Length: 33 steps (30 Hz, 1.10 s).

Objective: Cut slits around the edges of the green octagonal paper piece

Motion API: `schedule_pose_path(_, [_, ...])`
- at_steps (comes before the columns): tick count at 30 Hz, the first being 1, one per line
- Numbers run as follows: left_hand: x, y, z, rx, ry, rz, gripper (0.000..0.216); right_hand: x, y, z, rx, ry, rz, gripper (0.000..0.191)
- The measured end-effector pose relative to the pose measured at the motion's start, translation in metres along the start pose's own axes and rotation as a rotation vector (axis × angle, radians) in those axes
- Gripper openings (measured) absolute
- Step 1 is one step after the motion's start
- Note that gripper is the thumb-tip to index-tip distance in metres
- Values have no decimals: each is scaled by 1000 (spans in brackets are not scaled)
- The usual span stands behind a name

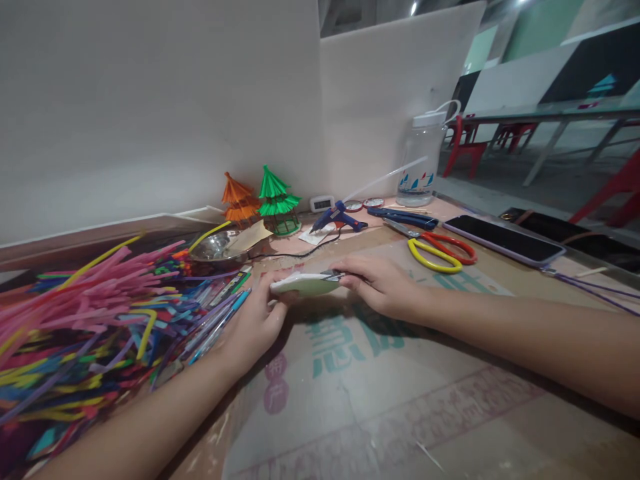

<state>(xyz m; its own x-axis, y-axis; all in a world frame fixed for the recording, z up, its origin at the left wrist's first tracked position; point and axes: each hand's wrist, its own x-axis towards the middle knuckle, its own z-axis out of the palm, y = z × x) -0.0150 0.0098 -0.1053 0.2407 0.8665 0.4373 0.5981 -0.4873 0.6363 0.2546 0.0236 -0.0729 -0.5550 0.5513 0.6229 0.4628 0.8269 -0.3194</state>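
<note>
My left hand [257,317] is closed on a thin, pale white-green flat piece [310,285], its thumb below and fingers at the left end. The piece is seen nearly edge-on, so its full shape is hidden. At its right end my right hand [377,283] pinches with thumb and fingers, where a small dark and silvery thing [336,273] shows against the piece. Its kind is too small to tell. Both hands are raised a little over a board [350,413] covered in printed clear plastic.
Pipe cleaners [95,300] heap at left, beside pens [220,327] and a metal bowl [215,245]. Behind stand orange [240,200] and green [275,197] tiered models, and a blue glue gun [337,217]. Scissors [435,250], a phone [505,239] and a bottle [417,160] lie or stand right.
</note>
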Motion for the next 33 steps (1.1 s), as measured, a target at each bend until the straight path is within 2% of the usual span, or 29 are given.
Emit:
schedule_pose_path(10, [0, 3, 1, -41, 5, -2, 23, 0, -1, 1, 83, 36, 90, 31])
schedule_pose_path(14, [1, 1, 2, -88, 9, -24, 24, 0, 0, 2, 65, 43, 64, 32])
schedule_pose_path(21, [-1, -2, 0, 14, 1, 19, 28, -1, -2, 0, -2, 13, 13, 33])
schedule_pose_path(33, [-1, -2, 1, -41, -18, -13, 27, -3, 1, -1, 39, 2, -27, 32])
